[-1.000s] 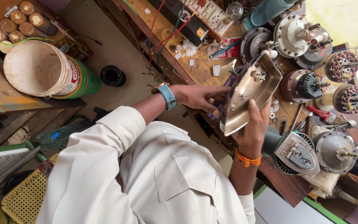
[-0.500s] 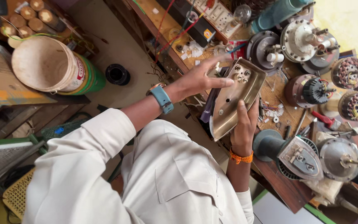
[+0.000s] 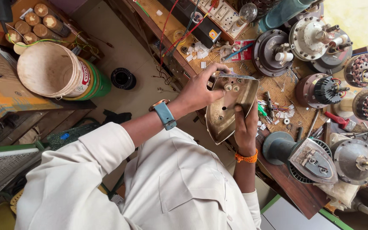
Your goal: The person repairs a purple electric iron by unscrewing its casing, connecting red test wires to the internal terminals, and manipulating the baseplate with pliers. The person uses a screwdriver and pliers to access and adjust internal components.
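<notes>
I hold a metal clothes-iron shell [image 3: 226, 110] over the edge of the workbench, hollow side up, with small round fittings near its wide end. My left hand [image 3: 199, 89], a blue watch on its wrist, grips the shell's upper left rim, fingers curled over the wide end. From below, my right hand [image 3: 244, 130], an orange thread at its wrist, supports the shell, its thumb pressed inside. My white shirt fills the bottom of the view.
The wooden workbench [image 3: 294, 191] is crowded with fan motors [image 3: 320, 90], a second iron body [image 3: 313, 161], red-handled pliers [image 3: 337, 120], loose wires and paper scraps. A switchboard with a bulb [image 3: 231, 15] is at the back. A bucket [image 3: 58, 71] stands on a crate at left.
The shell has shifted a little toward the bench. My left hand moved from its side to grip the rim at the wide end. My right hand still holds it from below.
</notes>
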